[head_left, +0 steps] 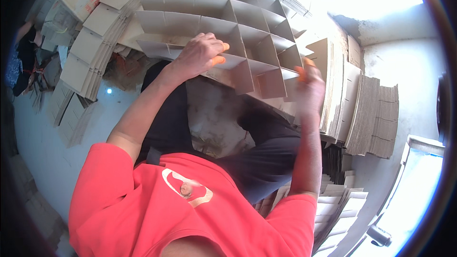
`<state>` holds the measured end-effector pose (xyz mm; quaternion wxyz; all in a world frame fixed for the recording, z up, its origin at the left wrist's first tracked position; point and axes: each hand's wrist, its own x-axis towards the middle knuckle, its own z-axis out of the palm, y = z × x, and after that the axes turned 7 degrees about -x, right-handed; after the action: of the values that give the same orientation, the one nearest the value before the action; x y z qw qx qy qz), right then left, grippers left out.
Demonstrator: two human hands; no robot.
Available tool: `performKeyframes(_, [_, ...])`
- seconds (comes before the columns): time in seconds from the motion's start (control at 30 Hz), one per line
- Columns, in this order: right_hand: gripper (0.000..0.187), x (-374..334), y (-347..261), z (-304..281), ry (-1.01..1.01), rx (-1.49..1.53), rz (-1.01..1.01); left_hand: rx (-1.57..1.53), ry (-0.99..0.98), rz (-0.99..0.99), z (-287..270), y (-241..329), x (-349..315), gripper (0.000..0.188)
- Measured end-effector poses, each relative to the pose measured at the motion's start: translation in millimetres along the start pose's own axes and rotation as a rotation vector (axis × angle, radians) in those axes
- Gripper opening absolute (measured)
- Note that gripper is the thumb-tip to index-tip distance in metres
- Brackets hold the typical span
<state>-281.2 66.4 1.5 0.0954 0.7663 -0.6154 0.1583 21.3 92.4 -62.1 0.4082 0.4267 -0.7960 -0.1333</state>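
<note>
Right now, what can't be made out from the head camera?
In the head view:
- Right hand with orange finger covers: blur hides finger placement.
- Left hand, likewise covered: its back hides any palm contact with the grey-brown cardboard grid.
- Dark-clothed person: cut off by the fisheye rim.

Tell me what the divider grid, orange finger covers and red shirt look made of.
Divider grid: probably cardboard, matte grey-brown, with thin slit sheets interlocking. Orange finger covers: perhaps rubber, looking smooth and snug. Red shirt: fabric, matte, draping in soft folds.
</note>
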Motion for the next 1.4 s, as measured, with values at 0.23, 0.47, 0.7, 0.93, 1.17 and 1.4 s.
performKeyframes(0.23, [0.037,-43,114,-7,-0.267,-0.485,0.242,0.082,0.007,-0.064,-11,0,-10,0.037])
performKeyframes(0.47, [0.029,-47,137,13,-0.239,-0.419,0.291,0.113,0.005,-0.030,-13,-1,-9,0.034])
performKeyframes(0.7, [0.034,-48,147,16,-0.105,-0.373,0.385,0.106,0.004,-0.037,-17,-1,-11,0.034])
performKeyframes(0.93, [0.026,-44,132,-7,0.141,-0.211,0.532,0.122,0.028,-0.079,-31,-5,-15,0.035])
performKeyframes(1.17, [0.021,-3,90,-59,0.549,-0.003,0.247,0.118,0.056,-0.107,-45,-14,-32,0.038])
performKeyframes(1.4, [0.022,21,-66,-66,0.174,0.639,0.051,0.116,0.006,-0.166,-46,-29,-46,0.020])
